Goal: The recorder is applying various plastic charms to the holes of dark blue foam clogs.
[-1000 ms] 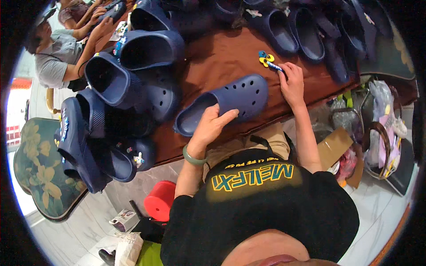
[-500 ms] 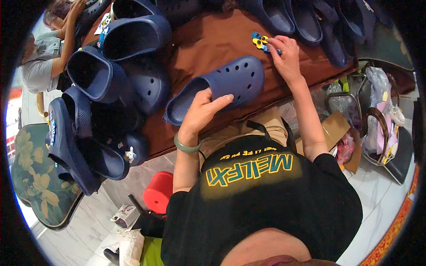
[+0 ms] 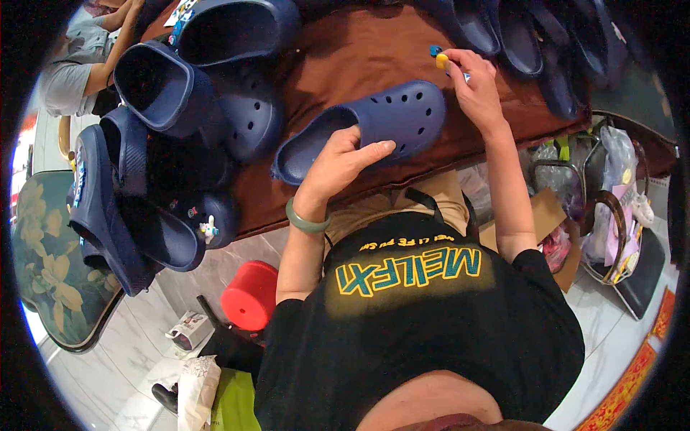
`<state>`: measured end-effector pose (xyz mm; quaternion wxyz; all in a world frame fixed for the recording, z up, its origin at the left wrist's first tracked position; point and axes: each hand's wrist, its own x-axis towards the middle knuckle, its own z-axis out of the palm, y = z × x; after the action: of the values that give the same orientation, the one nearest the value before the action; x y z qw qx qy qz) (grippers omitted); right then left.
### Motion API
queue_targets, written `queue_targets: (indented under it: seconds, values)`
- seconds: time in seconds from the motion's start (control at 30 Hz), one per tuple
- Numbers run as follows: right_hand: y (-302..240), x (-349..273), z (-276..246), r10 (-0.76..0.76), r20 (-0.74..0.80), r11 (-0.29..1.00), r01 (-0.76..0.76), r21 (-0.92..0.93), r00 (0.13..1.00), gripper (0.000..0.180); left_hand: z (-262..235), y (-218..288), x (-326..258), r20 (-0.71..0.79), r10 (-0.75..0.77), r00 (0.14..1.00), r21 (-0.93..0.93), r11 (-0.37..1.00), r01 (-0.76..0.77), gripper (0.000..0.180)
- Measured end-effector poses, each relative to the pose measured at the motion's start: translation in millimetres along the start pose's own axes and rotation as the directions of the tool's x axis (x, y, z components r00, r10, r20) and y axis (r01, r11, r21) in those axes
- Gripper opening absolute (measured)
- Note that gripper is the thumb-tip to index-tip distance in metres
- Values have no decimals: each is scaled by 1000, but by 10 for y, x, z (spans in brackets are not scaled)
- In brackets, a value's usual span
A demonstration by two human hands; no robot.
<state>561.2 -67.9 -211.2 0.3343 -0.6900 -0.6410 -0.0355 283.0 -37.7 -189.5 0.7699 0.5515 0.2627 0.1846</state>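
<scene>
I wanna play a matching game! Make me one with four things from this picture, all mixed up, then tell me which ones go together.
Things:
1. left hand
2. right hand
3. bracelet
4. tablecloth

Colours and states:
A. pale green
B. holding small yellow and blue pieces
C. brown
D. gripping a dark blue clog

Right pairs: 1-D, 2-B, 3-A, 4-C

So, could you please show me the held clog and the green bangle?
Held clog (image 3: 387,121), head view: on its perforated upper.
Green bangle (image 3: 307,226), head view: on the band's lower curve.
</scene>
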Motion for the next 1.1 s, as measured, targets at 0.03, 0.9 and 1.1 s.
queue_targets:
  seconds: [0.03,0.9,1.1]
  values:
    - [-85,-11,-65,101,79,956,-119,267,992,16,-4,-4,8,9,6,1000,-6,1000,-6,32]
    - [-667,24,24,-335,195,907,260,331,922,29,-2,-33,10,-13,24,1000,-10,1000,-24,28]
    - [-700,28,4,-361,190,890,275,364,913,25,-10,-76,11,-16,-23,1000,-29,999,22,26]
